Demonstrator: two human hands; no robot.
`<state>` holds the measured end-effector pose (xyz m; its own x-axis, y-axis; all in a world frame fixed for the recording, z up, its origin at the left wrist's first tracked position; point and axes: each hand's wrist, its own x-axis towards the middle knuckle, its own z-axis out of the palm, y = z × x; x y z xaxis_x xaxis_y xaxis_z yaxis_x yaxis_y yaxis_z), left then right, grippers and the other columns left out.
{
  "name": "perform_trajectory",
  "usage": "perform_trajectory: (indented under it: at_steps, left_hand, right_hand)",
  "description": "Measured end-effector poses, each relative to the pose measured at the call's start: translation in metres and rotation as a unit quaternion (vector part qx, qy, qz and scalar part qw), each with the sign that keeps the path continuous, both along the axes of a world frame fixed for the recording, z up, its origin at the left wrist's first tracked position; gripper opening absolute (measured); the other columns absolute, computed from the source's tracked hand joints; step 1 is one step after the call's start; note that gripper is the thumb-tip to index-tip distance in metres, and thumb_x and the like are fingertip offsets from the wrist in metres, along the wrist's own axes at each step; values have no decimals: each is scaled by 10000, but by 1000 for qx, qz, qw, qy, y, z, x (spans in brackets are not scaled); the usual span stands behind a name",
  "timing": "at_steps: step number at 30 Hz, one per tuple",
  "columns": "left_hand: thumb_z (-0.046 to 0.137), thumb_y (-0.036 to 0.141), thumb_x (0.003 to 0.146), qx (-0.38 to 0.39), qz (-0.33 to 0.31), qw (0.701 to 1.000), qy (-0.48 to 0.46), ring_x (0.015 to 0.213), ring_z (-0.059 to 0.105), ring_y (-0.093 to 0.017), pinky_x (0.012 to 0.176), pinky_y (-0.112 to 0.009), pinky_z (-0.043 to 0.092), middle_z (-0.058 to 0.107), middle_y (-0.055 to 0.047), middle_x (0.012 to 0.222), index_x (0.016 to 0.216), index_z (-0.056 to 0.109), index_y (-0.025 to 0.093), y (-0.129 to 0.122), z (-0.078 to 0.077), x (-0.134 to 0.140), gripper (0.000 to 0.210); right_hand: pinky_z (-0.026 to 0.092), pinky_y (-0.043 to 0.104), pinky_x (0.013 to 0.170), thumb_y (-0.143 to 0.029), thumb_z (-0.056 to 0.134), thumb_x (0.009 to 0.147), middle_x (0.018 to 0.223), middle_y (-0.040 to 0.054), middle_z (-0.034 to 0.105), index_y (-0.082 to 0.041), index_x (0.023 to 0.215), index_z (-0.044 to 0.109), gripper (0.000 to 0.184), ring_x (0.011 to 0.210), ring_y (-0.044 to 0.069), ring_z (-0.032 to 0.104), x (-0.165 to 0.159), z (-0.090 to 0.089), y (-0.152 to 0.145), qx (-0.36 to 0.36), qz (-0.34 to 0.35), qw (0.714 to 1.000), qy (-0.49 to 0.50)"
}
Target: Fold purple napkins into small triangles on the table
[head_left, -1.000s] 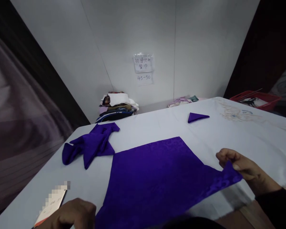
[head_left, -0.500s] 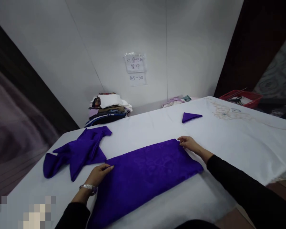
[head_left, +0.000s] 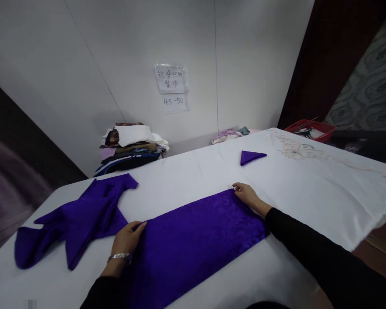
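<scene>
A purple patterned cloth napkin (head_left: 193, 240) lies in front of me, its far edge running straight between my hands. My left hand (head_left: 127, 240), with a silver bracelet at the wrist, pinches the napkin's far left corner. At the far right corner, my right hand (head_left: 246, 194) grips the edge between thumb and fingers. Left of my left hand lies a heap of crumpled purple cloth (head_left: 83, 210). Beyond my right hand sits a small purple cloth folded into a triangle (head_left: 252, 157).
A white cloth covers the table (head_left: 309, 201), with embroidery (head_left: 296, 150) at the right. Stacked clothes (head_left: 131, 146) stand by the wall at back left. Pale fabrics (head_left: 228, 135) lie behind the table, and a red basket (head_left: 324, 134) is at far right. Paper signs (head_left: 172, 88) hang on the wall.
The view has shifted slightly, so most things appear further left. My right hand has closed on the napkin's corner, and the far edge looks a bit straighter.
</scene>
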<state>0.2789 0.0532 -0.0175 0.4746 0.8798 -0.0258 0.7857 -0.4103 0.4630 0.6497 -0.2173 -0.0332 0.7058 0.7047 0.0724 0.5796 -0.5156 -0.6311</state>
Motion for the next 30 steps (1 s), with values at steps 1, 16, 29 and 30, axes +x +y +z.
perform_trajectory:
  at_steps: [1,16,29,30]
  left_hand:
    - [482,494,679,9,2,1000,3,805,633,-235,728,-292,457,707,-33,847,796,684,219,2,-2,1,361]
    - [428,526,766,55,45,996,47,849,611,-235,727,-304,447,679,-52,938,836,663,221,3,-11,7,392]
    - [399,463,813,80,28,993,80,899,593,-222,750,-298,448,641,-73,977,899,632,201,-7,-6,4,361]
    - [399,445,817,86,31,993,80,911,589,-220,765,-298,447,633,-79,998,929,626,194,-6,-4,2,356]
  right_hand:
    - [364,214,598,-98,486,680,789,2,649,-179,1053,618,404,669,127,551,1,0,1,-6,-1,1000,-4]
    - [374,215,634,-117,473,731,845,13,648,-167,1078,601,373,736,135,564,-2,1,8,-21,-21,998,-52]
    - [385,244,676,-173,482,788,884,40,640,-163,1105,581,332,780,163,560,1,5,9,-58,3,995,-79]
    - [390,250,685,-178,490,787,892,48,636,-157,1117,573,341,792,170,562,2,7,8,-62,5,995,-81]
